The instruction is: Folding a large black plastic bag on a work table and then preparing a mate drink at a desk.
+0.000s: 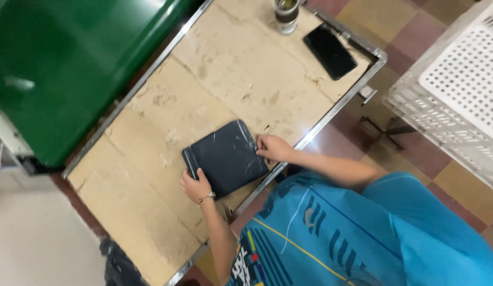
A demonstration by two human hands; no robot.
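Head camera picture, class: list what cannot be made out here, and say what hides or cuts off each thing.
- Dark flat package: contents hidden by its own wrapping.
- Left hand and right hand: fingertips on the package edges, grip unclear.
- Cup: top cut off by the picture edge.
- Green bin: cut off at the top and left, blurred.
- White crate: cut off at the right.
- Black phone: screen dark.

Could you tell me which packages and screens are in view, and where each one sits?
Dark plastic mailer package: flat, squarish, near the table edge, left hand and right hand on its corners.
Phone: black rectangle, screen dark, far table corner.
Small cup: beside the phone.
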